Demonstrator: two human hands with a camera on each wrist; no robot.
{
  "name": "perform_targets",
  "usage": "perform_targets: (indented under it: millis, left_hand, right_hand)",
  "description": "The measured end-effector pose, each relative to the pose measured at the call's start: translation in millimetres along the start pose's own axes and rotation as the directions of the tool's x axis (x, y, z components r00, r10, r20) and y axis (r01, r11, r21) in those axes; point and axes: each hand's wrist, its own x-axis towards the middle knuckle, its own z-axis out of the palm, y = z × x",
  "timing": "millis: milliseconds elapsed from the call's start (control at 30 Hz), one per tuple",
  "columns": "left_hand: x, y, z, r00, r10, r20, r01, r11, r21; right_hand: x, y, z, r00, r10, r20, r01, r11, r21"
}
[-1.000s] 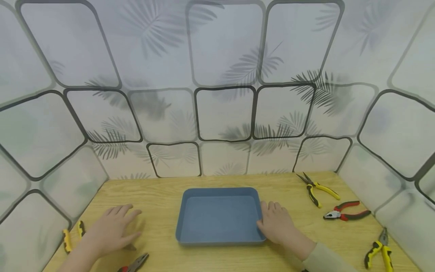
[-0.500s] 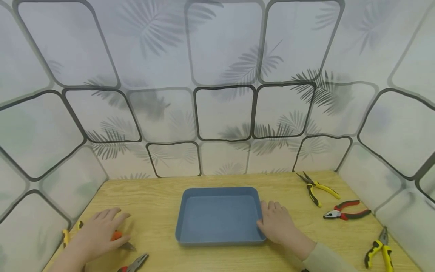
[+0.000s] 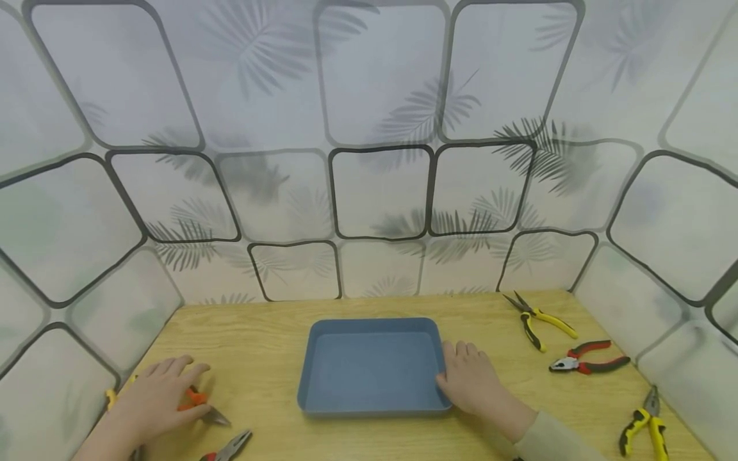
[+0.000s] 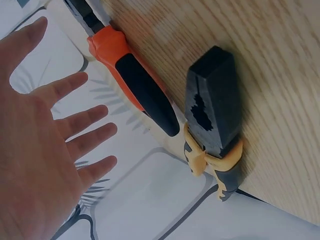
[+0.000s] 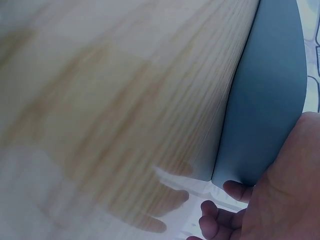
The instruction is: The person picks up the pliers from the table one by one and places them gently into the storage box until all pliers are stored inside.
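My left hand (image 3: 152, 400) hovers palm down, fingers spread and holding nothing, over orange-handled pliers (image 3: 198, 397) that it partly covers. In the left wrist view the open palm is apart from these pliers, whose orange and black handle (image 4: 147, 90) lies on the wood. Beside them lie black-headed combination pliers (image 4: 212, 105) with yellow grips. At the middle of the table stands a blue-grey tray (image 3: 375, 413). My right hand (image 3: 473, 381) holds its right rim, thumb at the inner edge and fingers outside. The right wrist view shows fingertips (image 5: 209, 227) beside the tray's outer wall.
Red-handled pliers (image 3: 230, 446) lie near the front left. On the right are yellow-handled long-nose pliers (image 3: 530, 317), red and black pliers (image 3: 579, 363) and another yellow-handled pair (image 3: 648, 419). Patterned panels (image 3: 380, 192) enclose the wooden table (image 3: 259, 333) at the back and sides.
My left hand has moved left and slightly toward me, uncovering more of the orange-handled pliers. My right hand and the tray have stayed in place.
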Motion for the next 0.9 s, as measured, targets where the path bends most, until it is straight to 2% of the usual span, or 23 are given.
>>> perform_targets:
  millis: [267,567,900]
  left_hand:
    - [0.5,-6.4,0.6,0.997,-0.007,0.076,0.005,1.000,0.028]
    - [-0.2,-12.0,9.8,0.989,-0.025,0.146,0.023,1.000,0.016]
    - [1.0,-11.6,11.3,0.977,-0.032,0.211,0.035,0.999,-0.013]
  right_hand:
    - [-2,-2,-2.0,1.000,0.000,-0.006,0.000,1.000,0.003]
    - [-2,-2,-2.1,1.000,0.006,0.005,-0.006,1.000,0.009]
    - [-2,-2,-2.4,1.000,0.010,0.014,-0.010,1.000,0.011]
